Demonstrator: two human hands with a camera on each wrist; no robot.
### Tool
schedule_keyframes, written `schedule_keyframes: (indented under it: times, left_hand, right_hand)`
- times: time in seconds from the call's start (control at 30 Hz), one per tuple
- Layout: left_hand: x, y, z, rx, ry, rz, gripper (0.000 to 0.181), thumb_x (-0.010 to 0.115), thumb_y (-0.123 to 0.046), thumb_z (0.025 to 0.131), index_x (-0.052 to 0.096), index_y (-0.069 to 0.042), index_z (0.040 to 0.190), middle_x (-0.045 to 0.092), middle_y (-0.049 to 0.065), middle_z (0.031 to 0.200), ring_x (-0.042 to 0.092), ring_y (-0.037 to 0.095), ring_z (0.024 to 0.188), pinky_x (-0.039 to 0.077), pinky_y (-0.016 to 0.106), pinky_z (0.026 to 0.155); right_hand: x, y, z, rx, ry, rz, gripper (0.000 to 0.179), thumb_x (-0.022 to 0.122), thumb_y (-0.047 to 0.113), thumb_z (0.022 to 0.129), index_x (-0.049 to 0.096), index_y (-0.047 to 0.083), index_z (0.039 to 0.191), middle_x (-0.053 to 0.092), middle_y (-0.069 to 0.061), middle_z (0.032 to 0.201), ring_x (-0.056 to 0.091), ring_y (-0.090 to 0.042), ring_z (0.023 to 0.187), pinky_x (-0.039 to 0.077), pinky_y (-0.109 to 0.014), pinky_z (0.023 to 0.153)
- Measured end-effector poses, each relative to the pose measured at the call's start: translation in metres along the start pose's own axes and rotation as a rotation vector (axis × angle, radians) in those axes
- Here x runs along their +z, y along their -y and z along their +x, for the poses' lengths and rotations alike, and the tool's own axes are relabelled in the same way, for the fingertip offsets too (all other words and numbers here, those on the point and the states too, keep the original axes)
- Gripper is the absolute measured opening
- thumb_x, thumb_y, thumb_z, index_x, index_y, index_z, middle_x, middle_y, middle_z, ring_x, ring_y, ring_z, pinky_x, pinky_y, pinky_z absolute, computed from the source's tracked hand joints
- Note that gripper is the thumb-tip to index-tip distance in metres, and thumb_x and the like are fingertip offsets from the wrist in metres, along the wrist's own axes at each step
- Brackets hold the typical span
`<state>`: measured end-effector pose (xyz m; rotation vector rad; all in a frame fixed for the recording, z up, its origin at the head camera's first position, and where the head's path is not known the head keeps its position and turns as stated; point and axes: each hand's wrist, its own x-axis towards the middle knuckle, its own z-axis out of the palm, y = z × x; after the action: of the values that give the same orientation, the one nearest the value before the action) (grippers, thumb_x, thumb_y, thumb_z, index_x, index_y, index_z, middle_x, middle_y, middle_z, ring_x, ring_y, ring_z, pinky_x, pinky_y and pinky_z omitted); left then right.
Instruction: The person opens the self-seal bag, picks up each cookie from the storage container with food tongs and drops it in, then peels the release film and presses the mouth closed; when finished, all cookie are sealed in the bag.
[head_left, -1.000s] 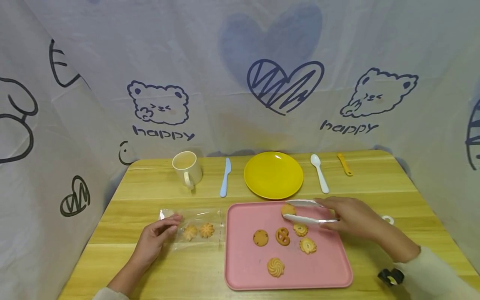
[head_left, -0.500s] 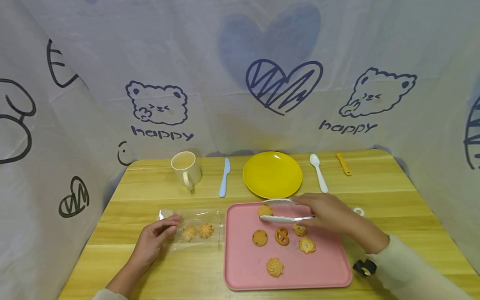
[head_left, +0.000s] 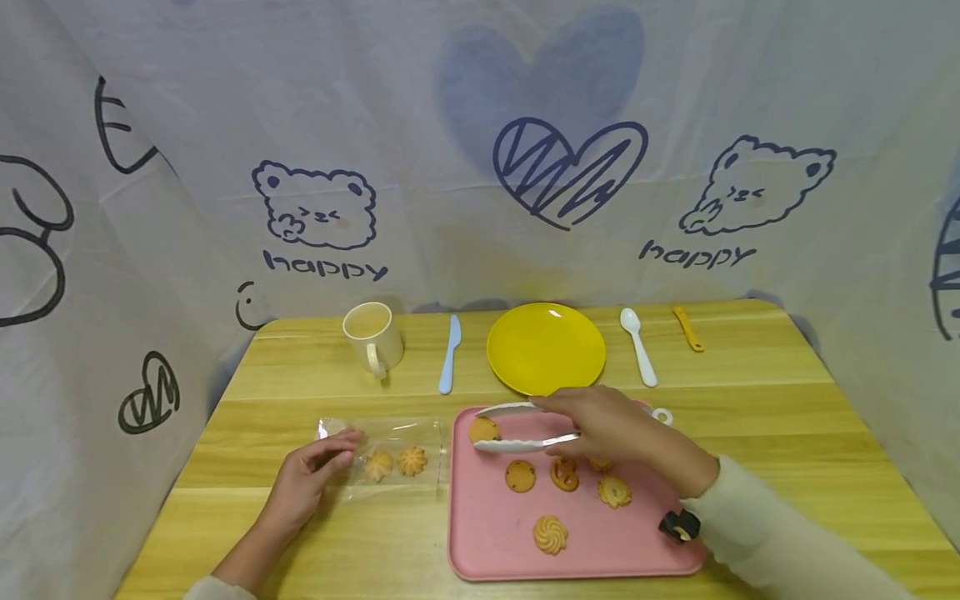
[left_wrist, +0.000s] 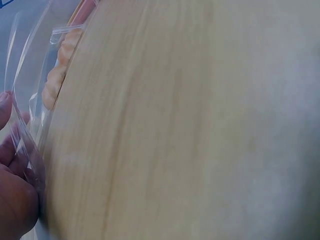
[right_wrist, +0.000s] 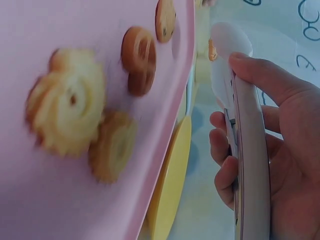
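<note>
1 round cookie [head_left: 484, 430], between the tips of white tongs [head_left: 517, 446].
Right hand [head_left: 611, 425]: fingers curled round the tongs, cookie beyond the fingertips, at the pink tray's [head_left: 491, 537] far left corner, contact unclear. Left hand [head_left: 303, 479]: pinching clear bag [head_left: 405, 433], 2 cookies [head_left: 412, 461] inside.

white cloth walls [head_left: 435, 150] with doodles around a wood-grain table [head_left: 765, 375]

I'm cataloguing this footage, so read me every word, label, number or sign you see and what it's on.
"happy": on the cloth backdrop, under the left bear drawing.
"happy": on the same backdrop, under the right bear drawing.
No other lettering is readable.
</note>
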<state>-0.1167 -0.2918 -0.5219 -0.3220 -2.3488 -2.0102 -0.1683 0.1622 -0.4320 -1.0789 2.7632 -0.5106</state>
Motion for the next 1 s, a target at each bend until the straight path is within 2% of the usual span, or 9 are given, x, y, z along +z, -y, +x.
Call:
schedule_keyframes:
  times: [0.2, 0.33, 0.4, 0.57, 0.67, 0.77, 0.9, 1.0]
  left_hand:
    - [0.000, 0.001, 0.000, 0.010, 0.000, 0.006, 0.023, 0.064, 0.003, 0.099, 0.064, 0.021, 0.112, 0.073, 0.006, 0.128, 0.058, 0.000, 0.129, 0.046, 0.013, 0.106]
    - [0.000, 0.001, -0.001, 0.009, 0.003, 0.006, 0.022, 0.064, 0.003, 0.099, 0.064, 0.020, 0.113, 0.072, 0.006, 0.129, 0.057, 0.000, 0.129, 0.047, 0.013, 0.106]
    - [0.000, 0.001, -0.001, 0.011, 0.003, 0.009, 0.022, 0.064, 0.002, 0.099, 0.065, 0.020, 0.113, 0.072, 0.008, 0.129, 0.057, 0.000, 0.130, 0.046, 0.013, 0.106]
    - [0.000, 0.001, -0.001, 0.013, 0.008, 0.008, 0.022, 0.063, 0.002, 0.100, 0.064, 0.020, 0.113, 0.071, 0.010, 0.130, 0.057, 0.001, 0.131, 0.046, 0.013, 0.107]
    - [0.000, 0.001, -0.001, 0.013, 0.009, 0.008, 0.022, 0.063, 0.002, 0.100, 0.064, 0.020, 0.113, 0.071, 0.010, 0.130, 0.057, 0.001, 0.131, 0.046, 0.013, 0.107]
    - [0.000, 0.001, 0.000, 0.013, 0.006, 0.016, 0.022, 0.064, 0.002, 0.099, 0.065, 0.019, 0.113, 0.072, 0.009, 0.130, 0.057, 0.000, 0.130, 0.046, 0.013, 0.107]
    - [0.000, 0.000, 0.000, 0.013, -0.001, 0.025, 0.021, 0.064, 0.003, 0.099, 0.066, 0.019, 0.112, 0.072, 0.009, 0.129, 0.057, 0.000, 0.130, 0.046, 0.013, 0.107]
    - [0.000, -0.001, 0.000, 0.014, -0.003, 0.028, 0.021, 0.065, 0.003, 0.099, 0.066, 0.019, 0.112, 0.072, 0.009, 0.128, 0.057, -0.001, 0.129, 0.045, 0.013, 0.107]
  right_hand:
    - [0.010, 0.014, 0.017, -0.058, 0.011, -0.004, 0.065, 0.077, 0.048, 0.091, 0.060, 0.017, 0.146, 0.069, -0.001, 0.133, 0.067, -0.018, 0.111, 0.058, -0.042, 0.095]
    - [0.016, 0.023, 0.026, -0.066, 0.026, 0.005, 0.066, 0.078, 0.049, 0.091, 0.060, 0.018, 0.146, 0.066, -0.001, 0.138, 0.065, -0.019, 0.121, 0.056, -0.044, 0.102]
    - [0.019, 0.026, 0.031, -0.068, 0.033, 0.007, 0.065, 0.077, 0.048, 0.091, 0.059, 0.019, 0.147, 0.067, 0.000, 0.138, 0.065, -0.018, 0.119, 0.056, -0.043, 0.101]
    - [0.029, 0.034, 0.043, -0.094, 0.030, -0.014, 0.066, 0.078, 0.047, 0.091, 0.057, 0.021, 0.149, 0.069, 0.003, 0.132, 0.066, -0.014, 0.106, 0.058, -0.037, 0.088]
    - [0.034, 0.039, 0.049, -0.108, 0.024, -0.029, 0.066, 0.078, 0.048, 0.091, 0.059, 0.020, 0.147, 0.070, 0.003, 0.129, 0.065, -0.014, 0.105, 0.058, -0.036, 0.086]
    - [0.040, 0.045, 0.055, -0.114, 0.023, -0.041, 0.066, 0.078, 0.049, 0.090, 0.059, 0.019, 0.147, 0.069, 0.001, 0.131, 0.066, -0.016, 0.112, 0.058, -0.038, 0.092]
    - [0.046, 0.052, 0.063, -0.126, 0.022, -0.063, 0.067, 0.077, 0.049, 0.091, 0.059, 0.016, 0.146, 0.064, 0.000, 0.142, 0.061, -0.017, 0.128, 0.053, -0.038, 0.106]
    - [0.050, 0.058, 0.068, -0.131, 0.016, -0.071, 0.066, 0.076, 0.049, 0.092, 0.060, 0.015, 0.146, 0.063, 0.000, 0.144, 0.061, -0.018, 0.130, 0.052, -0.039, 0.108]
